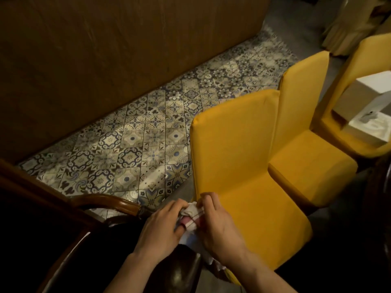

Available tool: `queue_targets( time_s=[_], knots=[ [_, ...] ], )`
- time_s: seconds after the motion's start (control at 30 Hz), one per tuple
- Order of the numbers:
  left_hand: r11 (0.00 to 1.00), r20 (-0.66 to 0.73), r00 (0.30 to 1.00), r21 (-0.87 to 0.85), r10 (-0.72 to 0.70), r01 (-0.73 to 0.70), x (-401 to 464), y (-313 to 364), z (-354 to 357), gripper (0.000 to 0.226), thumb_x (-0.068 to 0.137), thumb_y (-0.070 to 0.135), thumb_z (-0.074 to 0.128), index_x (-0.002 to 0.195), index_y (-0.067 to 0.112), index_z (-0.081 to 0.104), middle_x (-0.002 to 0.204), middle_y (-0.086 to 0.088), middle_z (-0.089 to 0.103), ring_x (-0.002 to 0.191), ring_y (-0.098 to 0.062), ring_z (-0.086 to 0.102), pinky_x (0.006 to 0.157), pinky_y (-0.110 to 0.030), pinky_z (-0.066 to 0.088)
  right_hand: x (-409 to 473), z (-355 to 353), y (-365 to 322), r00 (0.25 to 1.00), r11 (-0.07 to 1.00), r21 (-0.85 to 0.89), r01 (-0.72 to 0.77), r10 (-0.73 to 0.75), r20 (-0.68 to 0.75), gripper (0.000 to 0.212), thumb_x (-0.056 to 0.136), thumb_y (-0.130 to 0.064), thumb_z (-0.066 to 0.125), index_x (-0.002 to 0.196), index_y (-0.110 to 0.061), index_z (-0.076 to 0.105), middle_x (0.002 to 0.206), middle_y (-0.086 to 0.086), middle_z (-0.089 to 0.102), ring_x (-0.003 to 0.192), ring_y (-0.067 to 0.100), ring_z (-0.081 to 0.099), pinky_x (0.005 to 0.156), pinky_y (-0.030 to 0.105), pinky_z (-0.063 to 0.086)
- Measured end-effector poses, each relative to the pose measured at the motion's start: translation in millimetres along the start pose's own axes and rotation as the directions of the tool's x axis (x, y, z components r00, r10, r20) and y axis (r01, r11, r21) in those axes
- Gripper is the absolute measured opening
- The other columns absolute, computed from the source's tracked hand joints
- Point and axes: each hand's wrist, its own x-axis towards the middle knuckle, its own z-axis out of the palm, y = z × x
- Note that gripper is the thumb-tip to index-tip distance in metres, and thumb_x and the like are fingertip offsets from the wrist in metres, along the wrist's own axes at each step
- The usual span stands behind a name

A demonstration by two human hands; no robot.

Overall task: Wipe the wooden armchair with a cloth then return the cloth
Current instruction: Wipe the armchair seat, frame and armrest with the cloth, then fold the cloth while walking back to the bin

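A dark wooden armchair (112, 203) fills the lower left, its curved armrest running toward the middle. A white cloth with red stripes (193, 215) is bunched between both hands just right of that armrest's end. My left hand (161, 225) grips the cloth from the left, with a fingertip showing under it. My right hand (220, 225) closes on it from the right, fingers curled over the top. Part of the cloth hangs down below the hands.
Three yellow upholstered chairs (243, 161) stand in a row to the right, the nearest right beside my hands. A white box (368, 108) lies on the farthest one. Patterned floor tiles (137, 149) run along a brown wooden panel (105, 49) at the back.
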Motion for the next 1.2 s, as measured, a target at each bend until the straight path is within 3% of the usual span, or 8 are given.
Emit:
queue_targets(
  time_s=[0.1,0.17,0.4,0.5,0.73,0.97,1.2],
  knots=[
    [0.999,-0.068,0.997,0.028,0.027,-0.026,6,24,-35,0.042,0.085,0.022,0.072,0.109,0.043,0.044,0.114,0.02,0.06,0.099,-0.014,0.062,0.077,-0.034,0.051,9,-33,-15,1.0,0.998,-0.068,0.007,-0.008,-0.01,0.04,0.079,-0.005,0.065,0.113,-0.012,0.045,0.111,0.005,0.044,0.08,0.027,0.048,0.066,0.049,0.045],
    [0.997,-0.111,0.992,0.05,0.065,-0.06,11,43,-65,0.041,0.084,0.021,0.072,0.108,0.04,0.045,0.113,0.019,0.061,0.096,-0.015,0.062,0.074,-0.035,0.05,14,-60,-30,0.998,0.997,-0.067,0.042,-0.045,-0.045,0.036,0.082,-0.007,0.063,0.112,-0.015,0.045,0.108,0.005,0.047,0.081,0.03,0.051,0.065,0.052,0.045],
    [0.973,-0.237,0.955,0.185,0.18,-0.138,17,104,-176,0.04,0.081,0.012,0.069,0.104,0.036,0.046,0.107,0.013,0.06,0.087,-0.021,0.062,0.064,-0.034,0.043,32,-155,-86,0.971,0.972,-0.186,0.147,-0.178,-0.162,0.039,0.084,-0.014,0.066,0.115,-0.024,0.045,0.102,0.006,0.062,0.082,0.039,0.058,0.058,0.05,0.044],
    [0.95,-0.296,0.928,0.276,0.225,-0.142,20,135,-225,0.042,0.08,0.013,0.071,0.102,0.037,0.045,0.106,0.013,0.06,0.087,-0.022,0.062,0.064,-0.032,0.036,43,-199,-118,0.941,0.956,-0.2,0.212,-0.255,-0.222,0.037,0.084,-0.017,0.067,0.112,-0.025,0.046,0.099,0.005,0.063,0.079,0.036,0.059,0.057,0.048,0.045],
    [0.898,-0.447,0.825,0.412,0.345,-0.152,26,215,-338,0.039,0.077,0.012,0.07,0.101,0.034,0.048,0.101,0.007,0.061,0.089,-0.03,0.065,0.063,-0.036,0.042,60,-306,-194,0.831,0.905,-0.261,0.336,-0.416,-0.369,0.032,0.085,-0.019,0.07,0.111,-0.025,0.052,0.101,0.002,0.063,0.085,0.028,0.061,0.059,0.035,0.039],
    [0.887,-0.576,0.717,0.444,0.394,-0.13,10,272,-402,0.035,0.081,0.009,0.068,0.1,0.031,0.049,0.101,0.005,0.062,0.088,-0.031,0.065,0.062,-0.033,0.036,52,-391,-251,0.777,0.845,-0.341,0.413,-0.522,-0.352,0.047,0.067,-0.003,0.072,0.107,-0.022,0.059,0.103,0.003,0.064,0.091,0.031,0.064,0.07,0.046,0.052],
    [0.872,-0.626,0.685,0.488,0.374,-0.03,-22,279,-429,0.036,0.08,0.008,0.068,0.1,0.031,0.048,0.101,0.004,0.061,0.089,-0.032,0.065,0.061,-0.032,0.035,57,-398,-283,0.693,0.776,-0.38,0.504,-0.626,-0.359,0.039,0.073,-0.006,0.069,0.106,-0.025,0.057,0.102,-0.002,0.064,0.089,0.028,0.064,0.065,0.041,0.051]
  ],
)
